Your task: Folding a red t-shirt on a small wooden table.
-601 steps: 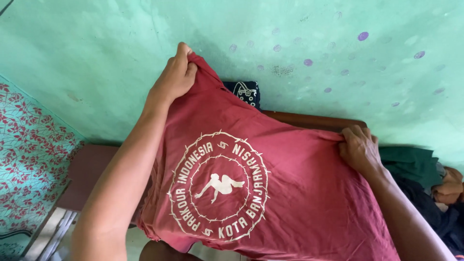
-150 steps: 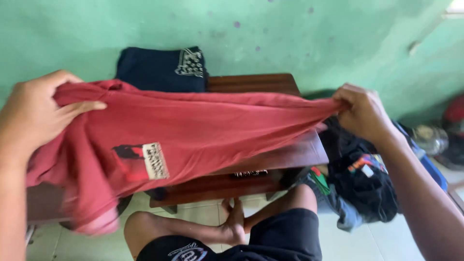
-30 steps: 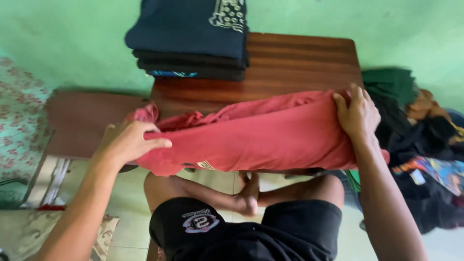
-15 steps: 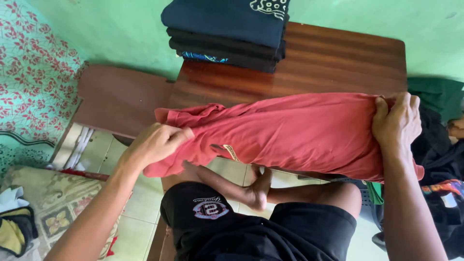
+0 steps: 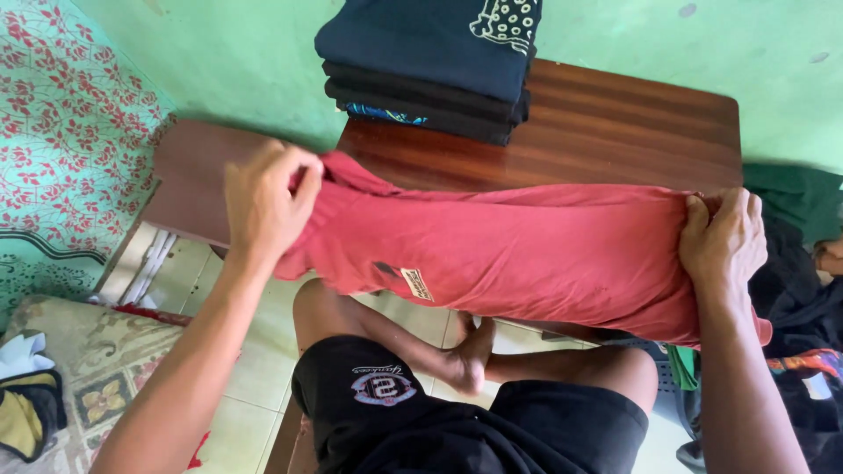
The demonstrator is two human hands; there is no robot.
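The red shirt (image 5: 527,254) stretched as a long folded band across the middle of the frame, a small pale label on its lower edge, hanging over the front edge of the wooden tabletop (image 5: 615,132). The left hand (image 5: 259,197) was closed tight on its bunched end; the right hand (image 5: 722,241) clamped the other end. Folded dark clothes (image 5: 430,66) sat stacked at the top.

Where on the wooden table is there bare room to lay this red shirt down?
Bare wood lies between the folded stack and the red shirt, and along the table to the stack's right. The heap of dark clothes crowds the right side.
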